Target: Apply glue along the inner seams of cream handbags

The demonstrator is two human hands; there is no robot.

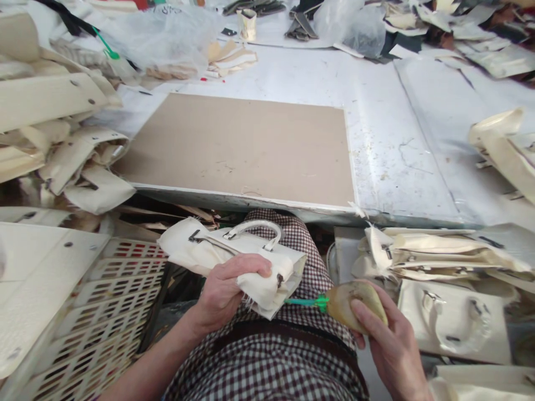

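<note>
A cream handbag piece (200,245) with a short curved handle (254,227) and dark metal fittings lies over my lap. My left hand (228,284) is closed on its near end, thumb on top, beside a frayed edge. My right hand (387,328) grips a yellowish squeeze bottle (353,303), which lies tilted sideways. From its green collar a thin green-blue nozzle (303,302) points left, its tip close to the bag's open end. Whether the tip touches the bag I cannot tell.
A brown board (246,145) lies on the white table (384,128). Cream bag parts (45,106) are heaped at left, above a plastic crate (104,301). More cream bags (455,320) are stacked at right. Plastic bags (167,33) and scraps (497,39) line the back.
</note>
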